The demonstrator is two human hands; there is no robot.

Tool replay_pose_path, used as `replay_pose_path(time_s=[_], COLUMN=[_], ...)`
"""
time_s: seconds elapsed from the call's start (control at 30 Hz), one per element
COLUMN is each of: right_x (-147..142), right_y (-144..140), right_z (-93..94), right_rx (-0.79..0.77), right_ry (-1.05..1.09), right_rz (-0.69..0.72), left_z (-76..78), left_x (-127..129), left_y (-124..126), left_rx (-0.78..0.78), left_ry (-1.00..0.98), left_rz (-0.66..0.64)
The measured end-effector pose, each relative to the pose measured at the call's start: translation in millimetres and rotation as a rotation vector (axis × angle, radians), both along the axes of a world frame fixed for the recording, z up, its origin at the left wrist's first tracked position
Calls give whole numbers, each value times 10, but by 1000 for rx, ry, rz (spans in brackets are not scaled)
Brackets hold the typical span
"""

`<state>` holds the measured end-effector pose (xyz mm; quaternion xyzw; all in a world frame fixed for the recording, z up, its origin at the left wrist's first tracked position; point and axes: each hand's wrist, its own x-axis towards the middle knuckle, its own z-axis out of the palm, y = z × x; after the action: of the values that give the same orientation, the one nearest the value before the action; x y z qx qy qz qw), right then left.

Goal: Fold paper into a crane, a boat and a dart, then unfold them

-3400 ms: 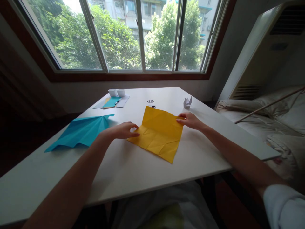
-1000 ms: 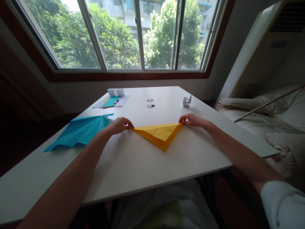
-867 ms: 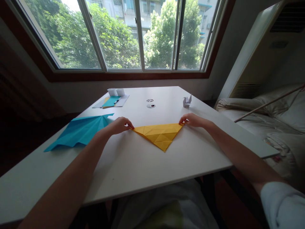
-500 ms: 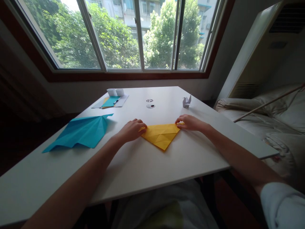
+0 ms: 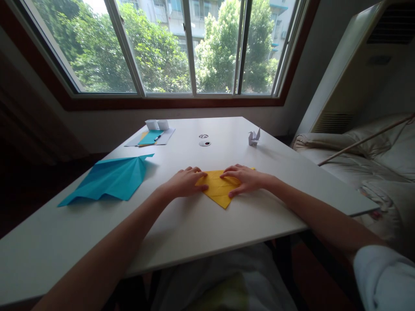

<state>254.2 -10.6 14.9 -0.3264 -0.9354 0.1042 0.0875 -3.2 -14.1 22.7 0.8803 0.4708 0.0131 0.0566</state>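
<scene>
A folded sheet of yellow paper [image 5: 216, 188] lies on the white table in front of me, its point towards me and crease lines across its face. My left hand [image 5: 187, 181] rests over the paper's left corner, thumb and forefinger apart on its surface. Over the right part lies my right hand [image 5: 244, 178], fingers spread and thumb near the lower right edge. Both hands are open and touch the paper. They cover its left corner and most of its right side; a small yellow tip shows behind my right hand.
A creased turquoise paper sheet [image 5: 106, 179] lies on the table [image 5: 181, 233] to the left. Farther back are two small white containers [image 5: 157, 125], stacked papers with a pen [image 5: 158, 137], and round dark-and-white markings [image 5: 204, 143]. A white paper crane [image 5: 254, 137] stands at the back right.
Both hands have moved inward from the yellow paper's upper corners onto its face. My right hand has come left and towards me, its fingers now spread. The paper has shifted slightly towards me.
</scene>
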Motion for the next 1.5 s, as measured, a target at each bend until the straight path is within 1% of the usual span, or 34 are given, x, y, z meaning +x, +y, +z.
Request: replay_pose_path(time_s=[0.13,0.23,0.33,0.5,0.67,0.77,0.9,0.97,1.03,1.1,1.17,1.23,1.37,1.43,1.5], right_x=[39,59,94,136,117,114,116,109,96,81,69,63,61,62,67], right_y=[13,29,53,93,95,81,64,55,44,34,27,25,29,38,56], right_z=[6,-1,-3,3,-8,-10,-2,2,4,5,5,5,-2,-12,-27], right_rx=[-49,-66,-59,-20,-66,-97,-93,-72,-31,21,74,123,210,259,306], right_ry=[-14,-9,20,103,114,131,124,103,78,68,78,90,86,74,68], right_rz=[-12,-6,28,100,145,154,134,132,126,114,101,94,70,33,-16], left_z=[80,90,55,-1,-1,20,55,68,75,76,75,76,98,122,147], left_x=[-114,-211,-280,-313,-280,-254,-258,-278,-305,-334,-363,-384,-383,-364,-345], left_y=[52,121,198,269,255,244,239,236,234,237,245,256,268,260,246], left_rx=[14,-17,-38,-64,-74,-143,-342,-443,-511,-551,-572,-602,-670,-692,-714], left_ry=[87,51,-39,-101,-210,-305,-521,-635,-717,-770,-819,-885,-1052,-1136,-1204], left_rz=[129,197,208,196,240,304,389,387,364,340,345,379,520,574,600])
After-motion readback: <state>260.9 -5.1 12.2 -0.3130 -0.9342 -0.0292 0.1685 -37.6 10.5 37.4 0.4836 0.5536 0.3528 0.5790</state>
